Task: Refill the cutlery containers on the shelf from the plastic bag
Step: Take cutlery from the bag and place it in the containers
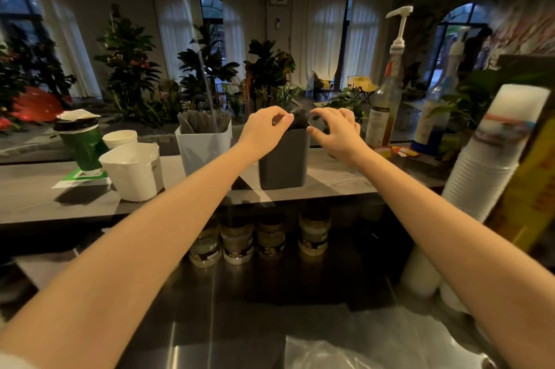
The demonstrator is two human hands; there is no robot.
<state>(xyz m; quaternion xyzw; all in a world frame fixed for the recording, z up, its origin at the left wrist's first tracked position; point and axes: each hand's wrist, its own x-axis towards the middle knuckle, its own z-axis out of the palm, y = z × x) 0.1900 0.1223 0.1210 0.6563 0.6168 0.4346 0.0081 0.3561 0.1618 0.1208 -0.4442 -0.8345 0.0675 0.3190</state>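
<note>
Dark grey container point(283, 158) stood on shelf point(60, 200), between white container point(204, 149) (grey cutlery upright inside) and pump bottle point(386, 104). Dark cutlery point(301, 118) stuck out of its top. Left hand point(265, 131) was at left rim, fingers curled, pinching dark cutlery. Right hand point(336, 134) hovered over right rim, fingers bent; whether it gripped anything, cannot tell. Plastic bag point(360, 350) lay on steel counter point(240, 308) below.

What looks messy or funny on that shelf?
The green cup at the left end of the shelf wears a crumpled white lid that sits crooked, not pressed down. Red and yellow packets lie loose by the pump bottles. Nothing looks spilled.
</note>
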